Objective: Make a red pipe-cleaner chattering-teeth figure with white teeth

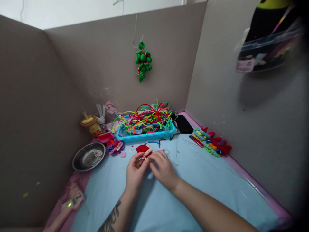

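Observation:
My left hand [136, 167] and my right hand [164, 167] meet over the middle of the blue table cover. Between their fingertips is a small red and cream pipe-cleaner piece [143, 149], with a flat red part and a ridged cream strip. Both hands are closed on it, the left at its near side and the right at the cream end. My fingers hide its lower part. Just beyond it lie loose blue and red pipe cleaners [154, 142]. Scissors [166, 152] seem to lie beside my right hand, partly hidden by it.
A blue tray [135, 139] heaped with coloured pipe cleaners stands at the back. Left are a metal bowl [82, 162] with small pale bits, a purple-red craft piece [115, 145] and a pink glue gun [70, 209]. Right are a black phone [183, 124] and finished-looking fish shapes [212, 143].

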`<action>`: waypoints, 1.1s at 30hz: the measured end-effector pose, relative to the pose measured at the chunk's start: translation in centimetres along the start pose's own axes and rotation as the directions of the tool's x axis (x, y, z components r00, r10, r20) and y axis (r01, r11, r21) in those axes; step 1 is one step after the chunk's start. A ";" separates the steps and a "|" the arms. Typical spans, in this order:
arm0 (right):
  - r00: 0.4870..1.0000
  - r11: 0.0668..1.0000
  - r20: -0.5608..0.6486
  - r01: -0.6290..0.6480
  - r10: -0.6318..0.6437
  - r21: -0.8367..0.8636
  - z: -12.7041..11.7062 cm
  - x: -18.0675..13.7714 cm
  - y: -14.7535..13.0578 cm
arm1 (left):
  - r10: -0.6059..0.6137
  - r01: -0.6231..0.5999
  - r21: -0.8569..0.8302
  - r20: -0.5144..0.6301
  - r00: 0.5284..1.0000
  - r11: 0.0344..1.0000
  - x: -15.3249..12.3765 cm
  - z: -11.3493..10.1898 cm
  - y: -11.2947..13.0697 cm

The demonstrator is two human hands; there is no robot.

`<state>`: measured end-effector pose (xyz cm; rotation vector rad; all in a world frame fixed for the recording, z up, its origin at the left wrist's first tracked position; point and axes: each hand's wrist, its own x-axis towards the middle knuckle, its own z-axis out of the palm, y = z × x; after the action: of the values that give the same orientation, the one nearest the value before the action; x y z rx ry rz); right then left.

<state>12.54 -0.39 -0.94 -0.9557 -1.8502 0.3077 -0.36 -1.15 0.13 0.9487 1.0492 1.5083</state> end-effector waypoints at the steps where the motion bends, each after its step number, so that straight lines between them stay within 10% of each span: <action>1: 1.000 1.000 -0.003 0.008 -0.008 -0.011 0.0 0.0 0.0 | -0.004 0.005 -0.008 0.006 1.000 1.000 0.0 0.0 0.0; 16: 0.995 0.986 -0.096 -0.034 0.019 -0.162 -0.2 0.1 0.0 | -0.052 0.050 0.016 0.147 0.988 0.999 -0.7 -0.3 -0.3; 33: 0.992 0.990 -0.099 -0.094 0.084 -0.101 -0.1 0.2 -0.1 | 0.144 -0.228 0.407 0.227 0.963 0.884 -1.0 -0.2 -0.4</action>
<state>12.52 -0.36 -0.71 -1.1087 -1.7549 0.2168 -0.29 -2.10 -0.40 1.5142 1.2019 1.3248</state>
